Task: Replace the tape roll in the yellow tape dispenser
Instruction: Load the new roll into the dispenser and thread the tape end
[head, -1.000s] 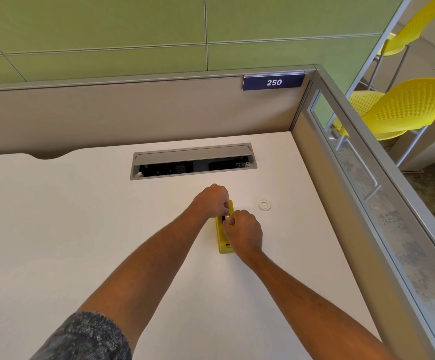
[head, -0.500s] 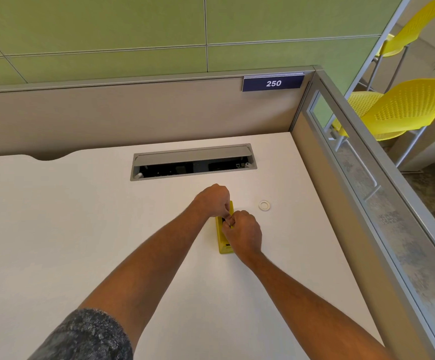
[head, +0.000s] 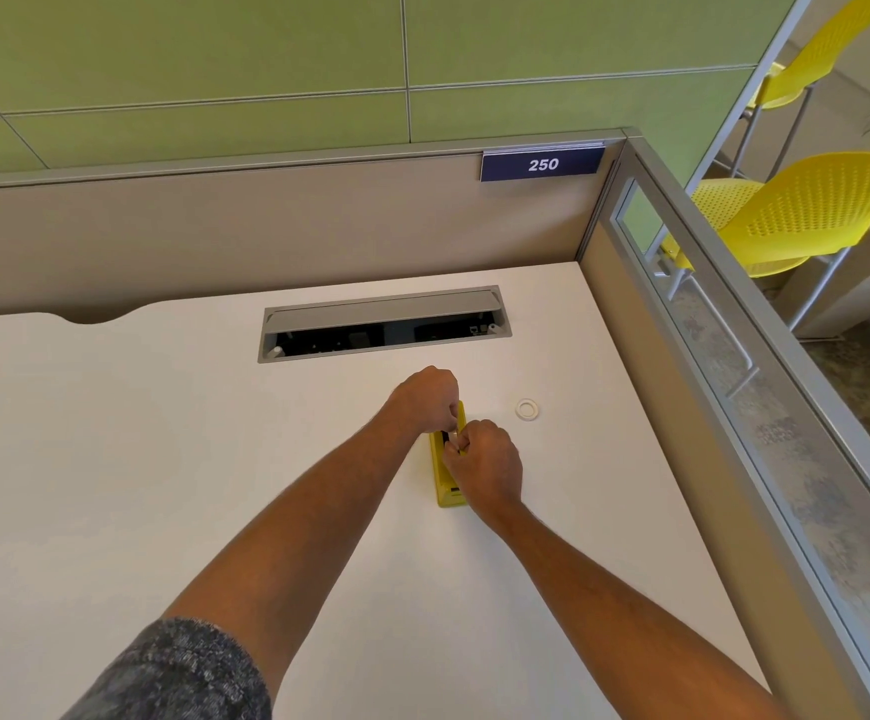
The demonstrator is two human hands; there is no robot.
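The yellow tape dispenser (head: 444, 488) lies on the white desk (head: 162, 459), its long side pointing away from me. My left hand (head: 426, 400) is closed over its far end. My right hand (head: 487, 465) covers its right side and middle, fingers pinched at the dark slot on top. Something small and pale shows between the fingertips of both hands; I cannot tell what it is. A small white ring, an empty tape core (head: 527, 409), lies flat on the desk to the right, apart from both hands.
A grey cable tray opening (head: 383, 324) is set into the desk behind the hands. Beige partition walls (head: 266, 236) close the back and right sides. Yellow chairs (head: 807, 210) stand beyond the glass partition.
None of note: both hands stay on the dispenser, with only slight finger shifts at its top.
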